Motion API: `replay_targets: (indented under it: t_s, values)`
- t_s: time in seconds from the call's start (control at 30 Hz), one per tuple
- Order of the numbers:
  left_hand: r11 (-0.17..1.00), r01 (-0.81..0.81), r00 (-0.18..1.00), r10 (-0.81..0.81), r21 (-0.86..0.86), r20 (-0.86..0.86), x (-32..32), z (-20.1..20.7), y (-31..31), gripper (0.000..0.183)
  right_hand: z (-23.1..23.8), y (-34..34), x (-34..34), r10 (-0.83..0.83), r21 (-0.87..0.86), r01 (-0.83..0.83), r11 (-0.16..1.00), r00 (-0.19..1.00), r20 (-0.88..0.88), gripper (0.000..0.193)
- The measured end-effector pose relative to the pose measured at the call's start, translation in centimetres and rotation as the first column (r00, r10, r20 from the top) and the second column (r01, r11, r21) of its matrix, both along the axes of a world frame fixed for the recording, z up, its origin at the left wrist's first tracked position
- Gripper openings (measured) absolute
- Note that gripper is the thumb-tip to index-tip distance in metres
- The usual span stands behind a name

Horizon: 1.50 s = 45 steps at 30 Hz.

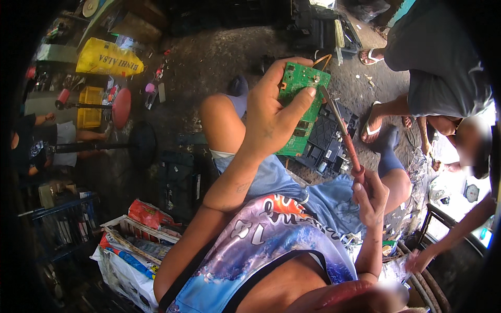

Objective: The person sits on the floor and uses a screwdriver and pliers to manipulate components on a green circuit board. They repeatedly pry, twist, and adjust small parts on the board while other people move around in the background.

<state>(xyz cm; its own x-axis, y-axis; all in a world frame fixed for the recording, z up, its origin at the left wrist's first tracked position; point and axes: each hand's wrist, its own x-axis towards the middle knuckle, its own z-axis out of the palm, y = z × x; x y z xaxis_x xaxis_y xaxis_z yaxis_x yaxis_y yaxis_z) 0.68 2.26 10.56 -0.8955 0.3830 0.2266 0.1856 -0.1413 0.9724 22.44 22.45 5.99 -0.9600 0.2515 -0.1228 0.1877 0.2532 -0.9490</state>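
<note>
My left hand grips a green circuit board, with the thumb across its face and the fingers behind it. A loop of orange wire sticks out past the board's top edge. In my right hand is a long screwdriver with a red handle, its fingers closed round the handle's lower end. The metal blade slants up to the board's right edge; I cannot tell whether the tip touches it. On the floor beyond the board lies a black plastic housing with small parts, partly hidden by the board.
At right, a person in dark clothes stands close by in white flip-flops. Another person's arm reaches in at lower right. A yellow sack and a red-seated stool are at left. A filled bag stands at lower left.
</note>
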Motion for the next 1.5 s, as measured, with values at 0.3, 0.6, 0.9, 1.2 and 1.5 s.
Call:
replay_targets:
  t_s: [0.3,0.6,0.9,1.2,1.5]
  values:
    - [0.998,-0.06,0.993,0.057,-0.025,-0.099,0.0,-0.9,0.5,0.032,0.1,-1.3,0.1,0.059,-0.392,-0.028,0.919,0.996,0.068,0.033]
    - [0.999,-0.019,0.999,0.017,-0.044,-0.042,-0.3,-1.6,-0.1,0.03,-2.0,-3.1,0.4,-0.07,0.19,0.081,0.978,0.996,-0.059,0.031]
    - [0.995,0.101,0.995,-0.101,0.008,-0.024,-0.4,-3.1,0.3,0.031,-1.7,-5.7,0.1,-0.132,0.412,0.182,0.893,0.98,-0.149,0.039]
    - [0.973,0.229,0.973,-0.228,-0.004,0.042,-0.1,-2.3,0.2,0.03,-2.3,-3.9,2.1,-0.11,-0.021,0.109,0.994,0.991,-0.07,0.04]
    - [0.921,0.389,0.921,-0.389,0.001,-0.031,0.2,-2.3,0.1,0.034,-4.8,-2.3,3.8,0.122,-0.914,-0.117,0.388,0.99,-0.075,0.068]
